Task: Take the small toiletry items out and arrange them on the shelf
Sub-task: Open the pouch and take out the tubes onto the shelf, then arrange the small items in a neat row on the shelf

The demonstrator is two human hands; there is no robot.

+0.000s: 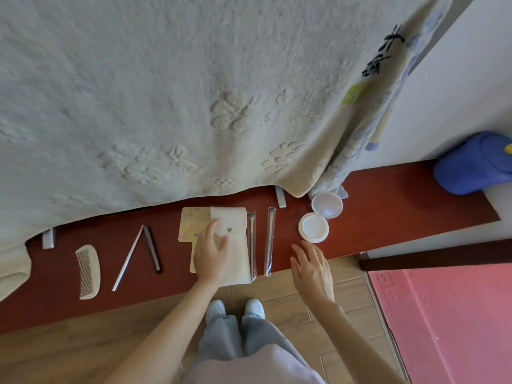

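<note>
- The left hand (211, 252) lies on a cream pouch (235, 245) with a snap button, thumb and fingers spread over its flap, pressing it flat on the shelf (388, 206) rather than curled round it.
- The right hand (311, 268) hovers open above the front edge of the shelf, fingers straight and slightly spread, holding nothing; its fingertips point toward the white jar (313, 227).
- The pouch lies near the middle of the dark red wooden shelf, partly over a yellow patterned hand mirror (191, 224) whose handle sticks out on the pouch's left side.
- Just right of the pouch lie two slim brushes in clear sleeves, the first brush (252, 245) touching the pouch's edge, the second brush (269, 242) a little apart from it.
- Farther right the round white jar sits open, and its lid (327, 205) rests just behind it, touching the hanging cloth.
- Left of the pouch a silver stick (128, 257) and a dark stick (152, 249) lie with their far ends meeting, forming a narrow V.
- A cream comb (88, 271) lies at the left end of the row, teeth facing left.
- A large embossed cream blanket (166, 92) hangs behind the shelf, its hem draping onto the back edge.
- A blue object (473, 163) sits at the far right end.
- Below are a wood floor, a pink mat (448, 322), grey trousers and white shoes.
</note>
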